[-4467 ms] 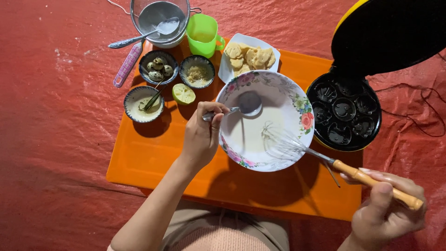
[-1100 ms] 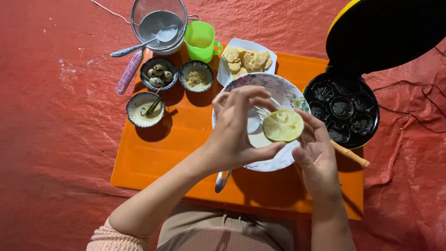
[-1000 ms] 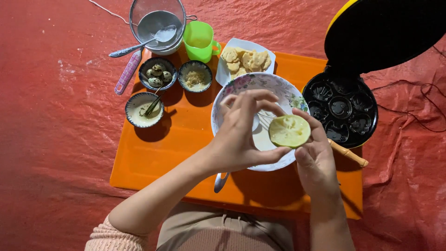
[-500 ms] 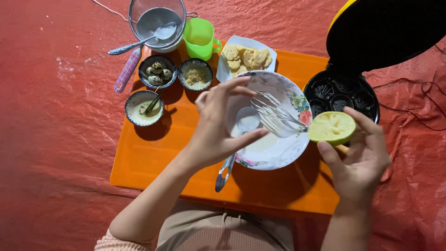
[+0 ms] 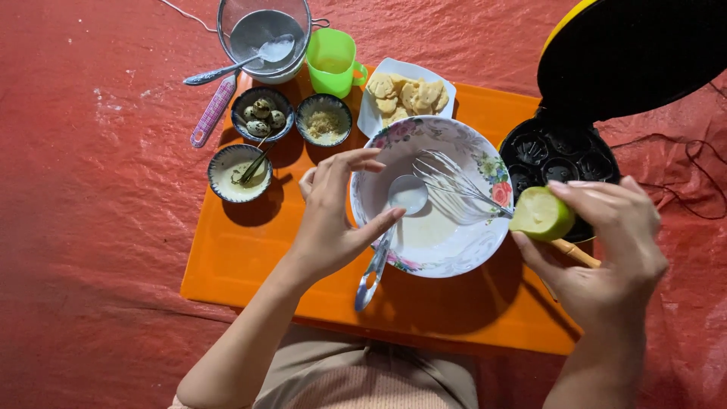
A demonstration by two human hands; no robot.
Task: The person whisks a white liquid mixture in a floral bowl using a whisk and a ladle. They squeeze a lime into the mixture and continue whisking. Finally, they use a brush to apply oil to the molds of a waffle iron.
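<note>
My right hand (image 5: pixel 606 250) holds a halved lime (image 5: pixel 541 215) at the right rim of a floral white bowl (image 5: pixel 454 132) that has pale batter in it. A wire whisk (image 5: pixel 458 188) with a wooden handle rests in the bowl, its handle passing under my right hand. A metal spoon (image 5: pixel 394 220) lies across the bowl's near left rim. My left hand (image 5: pixel 329 220) hovers with fingers spread over the bowl's left edge, its thumb by the spoon, holding nothing.
All stands on an orange tray table (image 5: pixel 250 257) over a red sheet. At the back: a sieve with a spoon (image 5: pixel 261 34), a green cup (image 5: pixel 332 59), a plate of crackers (image 5: pixel 409 95), three small bowls (image 5: pixel 238 173). A black moulded cooker (image 5: pixel 560 155) stands open at right.
Earlier my left hand held the spoon and my right the whisk. Then both hands held the lime over the bowl. Now my right hand has carried the lime to the bowl's right rim.
</note>
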